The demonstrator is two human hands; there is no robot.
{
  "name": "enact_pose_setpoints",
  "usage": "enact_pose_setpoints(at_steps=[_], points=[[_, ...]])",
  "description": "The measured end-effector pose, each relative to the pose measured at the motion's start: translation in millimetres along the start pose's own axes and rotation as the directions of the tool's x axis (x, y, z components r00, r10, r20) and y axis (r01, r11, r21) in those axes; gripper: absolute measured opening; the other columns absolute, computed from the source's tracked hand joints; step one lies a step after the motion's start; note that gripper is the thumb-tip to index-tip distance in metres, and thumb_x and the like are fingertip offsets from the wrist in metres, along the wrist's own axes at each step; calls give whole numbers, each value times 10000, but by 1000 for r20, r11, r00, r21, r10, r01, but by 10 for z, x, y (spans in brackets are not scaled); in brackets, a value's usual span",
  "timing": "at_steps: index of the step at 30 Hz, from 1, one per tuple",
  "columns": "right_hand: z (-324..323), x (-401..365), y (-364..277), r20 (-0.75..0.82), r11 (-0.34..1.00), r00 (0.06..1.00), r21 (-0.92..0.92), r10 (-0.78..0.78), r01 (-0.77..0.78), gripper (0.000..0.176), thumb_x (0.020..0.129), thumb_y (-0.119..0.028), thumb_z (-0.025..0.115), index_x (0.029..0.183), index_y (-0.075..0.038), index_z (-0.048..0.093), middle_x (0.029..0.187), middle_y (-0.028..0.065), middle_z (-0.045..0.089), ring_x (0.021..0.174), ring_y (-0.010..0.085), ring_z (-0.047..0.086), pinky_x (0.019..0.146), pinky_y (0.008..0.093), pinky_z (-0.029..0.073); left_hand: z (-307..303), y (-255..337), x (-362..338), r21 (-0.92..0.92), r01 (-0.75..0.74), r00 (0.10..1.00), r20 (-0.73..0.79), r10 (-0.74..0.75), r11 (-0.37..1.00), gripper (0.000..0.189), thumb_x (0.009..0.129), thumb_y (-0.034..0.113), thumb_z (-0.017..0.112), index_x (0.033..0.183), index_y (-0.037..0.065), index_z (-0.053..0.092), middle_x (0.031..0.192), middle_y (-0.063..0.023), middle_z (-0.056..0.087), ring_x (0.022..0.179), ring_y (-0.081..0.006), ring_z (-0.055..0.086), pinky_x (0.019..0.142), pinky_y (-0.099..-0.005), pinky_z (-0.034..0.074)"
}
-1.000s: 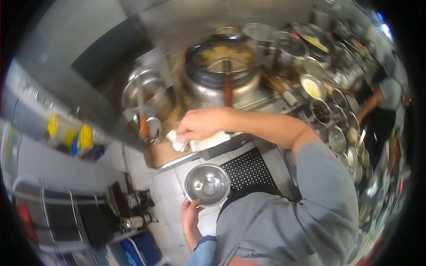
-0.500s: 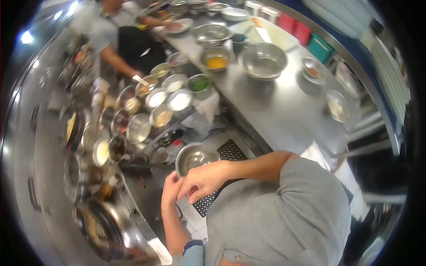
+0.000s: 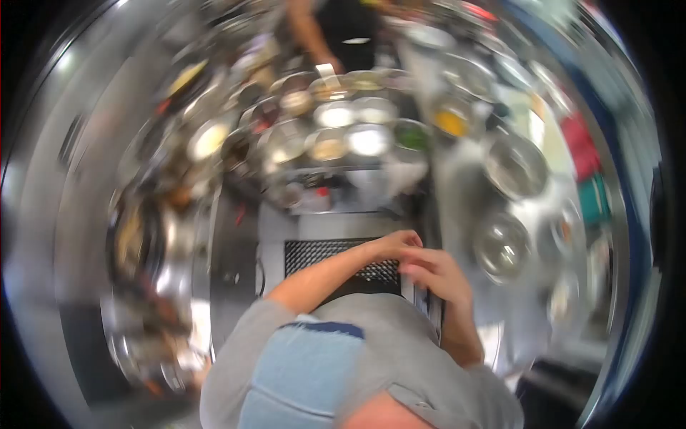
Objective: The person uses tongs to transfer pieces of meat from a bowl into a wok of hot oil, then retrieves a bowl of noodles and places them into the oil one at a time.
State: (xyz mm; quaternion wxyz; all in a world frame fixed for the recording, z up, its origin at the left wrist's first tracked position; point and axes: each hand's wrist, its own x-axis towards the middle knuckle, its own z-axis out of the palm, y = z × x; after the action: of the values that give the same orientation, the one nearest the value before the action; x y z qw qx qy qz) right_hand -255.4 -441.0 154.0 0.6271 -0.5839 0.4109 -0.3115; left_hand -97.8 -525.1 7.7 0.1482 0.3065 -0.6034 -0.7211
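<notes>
The picture is motion-blurred. My left hand (image 3: 395, 244) and my right hand (image 3: 437, 275) are close together, almost touching, at the edge of a steel counter (image 3: 457, 214). My left hand's fingers are curled and I cannot make out anything in them. My right hand's fingers are loosely spread with nothing visible in them. A small steel bowl (image 3: 502, 247) stands on the counter just right of both hands, apart from them.
A black grid floor mat (image 3: 325, 254) lies under my arms. Several steel bowls of ingredients (image 3: 336, 136) line the station ahead, where another person (image 3: 321, 28) works. Woks and pans (image 3: 136, 236) are on the left. A bigger steel bowl (image 3: 514, 168) sits on the counter.
The view has swung round from the stove to the counter. The steel bowl my left hand held is out of my hands, and one like it stands on the counter. My hands have come together.
</notes>
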Motion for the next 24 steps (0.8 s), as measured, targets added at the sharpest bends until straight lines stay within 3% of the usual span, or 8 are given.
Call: enact_pose_setpoints(at_steps=[1,6,8,10,13,16,19,24], points=[[-32,85,98,-1,997,997,23,72,-72,361,894,-107,617,1239,-6,592,892,74,680,661,89,579,525,216,468,-207,-113,-96,-84,201,977,-59,-206,976,330,848,225,681,1086,23,575,985,-92,631,872,-142,621,693,-293,547],[-114,576,581,12,964,964,-7,264,-264,392,897,-144,621,1244,31,567,890,73,680,662,93,579,518,220,461,-1631,-1061,-776,210,500,800,-484,-355,840,182,784,155,576,783,7,681,642,-125,667,491,-197,639,426,-350,525],[-109,810,776,13,941,942,-53,334,-333,415,896,-134,614,1261,49,540,884,90,676,635,105,589,492,218,472,-2265,-1450,-1052,255,726,641,-588,-493,639,186,784,132,557,834,17,694,702,-142,689,529,-217,665,455,-364,540],[-137,1088,1060,24,919,926,-137,376,-370,428,896,-149,620,1263,54,533,872,91,674,634,108,593,486,220,473,-2854,-1774,-1437,359,794,575,-704,-416,491,212,777,86,553,901,5,705,869,-185,707,710,-244,708,608,-385,577],[-57,1505,1107,-33,859,891,-252,452,-445,454,895,-182,635,1260,65,525,852,89,672,635,115,600,488,232,477,-3572,-2258,-1969,313,852,468,-814,-344,419,246,787,87,580,976,-9,705,1053,-208,677,987,-249,677,809,-397,554],[-9,1839,1137,-34,819,858,-281,513,-501,462,892,-204,646,1261,49,533,844,86,672,636,121,606,499,246,484,-3747,-1624,-2497,138,888,365,-792,-490,439,339,792,105,594,1100,-11,672,1222,-204,608,1158,-272,590,937,-394,500],[-1,2088,1101,-77,757,806,-300,587,-580,466,884,-214,659,1266,25,541,865,88,678,647,124,613,520,255,492,-4058,-1999,-2607,131,930,290,-837,-464,344,253,795,165,596,982,41,712,1089,-144,675,1047,-292,638,877,-420,519],[362,2466,574,-18,756,797,-304,604,-580,473,869,-201,676,1273,8,544,918,90,685,677,128,622,547,246,497,-4360,-2806,-2502,-133,867,188,-804,-564,480,377,882,144,509,1233,29,583,1351,-166,495,1257,-316,476,1026,-425,413]])
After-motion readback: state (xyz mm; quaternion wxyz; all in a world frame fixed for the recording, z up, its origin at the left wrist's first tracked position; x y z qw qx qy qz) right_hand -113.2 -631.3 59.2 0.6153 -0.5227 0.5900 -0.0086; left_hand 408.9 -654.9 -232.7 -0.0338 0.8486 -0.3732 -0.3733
